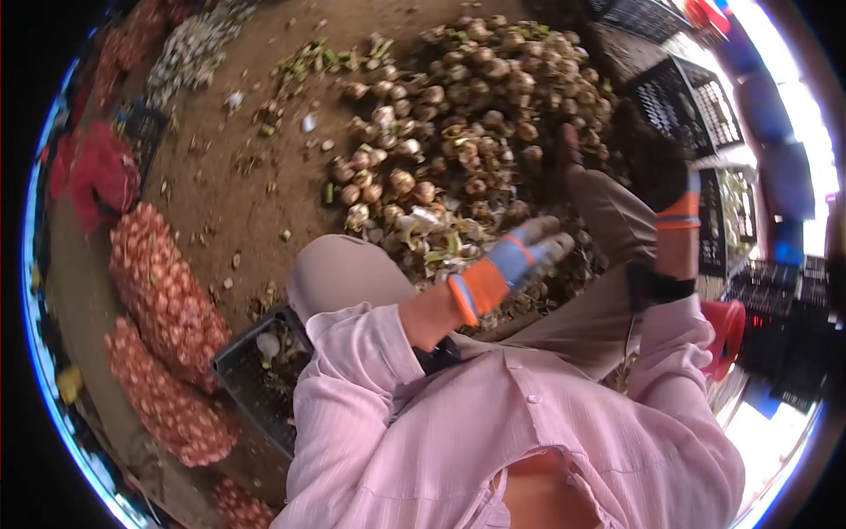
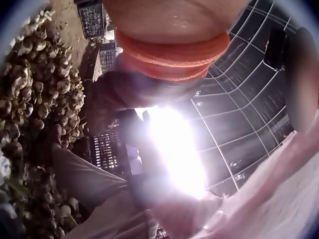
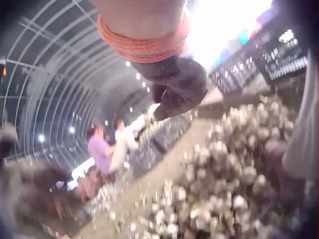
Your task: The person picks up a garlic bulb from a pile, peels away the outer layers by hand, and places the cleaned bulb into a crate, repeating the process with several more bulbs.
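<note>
My left hand (image 1: 529, 253), in a blue-grey glove with an orange cuff, reaches over loose garlic scraps in the head view. Its fingers are extended and hold nothing visible. In the left wrist view, glare washes over the gloved left hand (image 2: 144, 92). Out to the right, beside a black crate (image 1: 674, 106), my right hand (image 1: 671, 176) is raised and looks dark against the background. The right wrist view has the gloved right hand (image 3: 177, 84) with fingers bent loosely downward, nothing visible in them. Beyond the left hand lies a large heap of garlic bulbs (image 1: 520, 79).
Red net sacks of bulbs (image 1: 167, 282) lie at the left. A black basket (image 1: 256, 361) stands by my left knee. More crates (image 1: 736, 207) and a red bucket (image 1: 727, 335) are on the right. Farther off, a person in purple (image 3: 102, 154) appears in the right wrist view.
</note>
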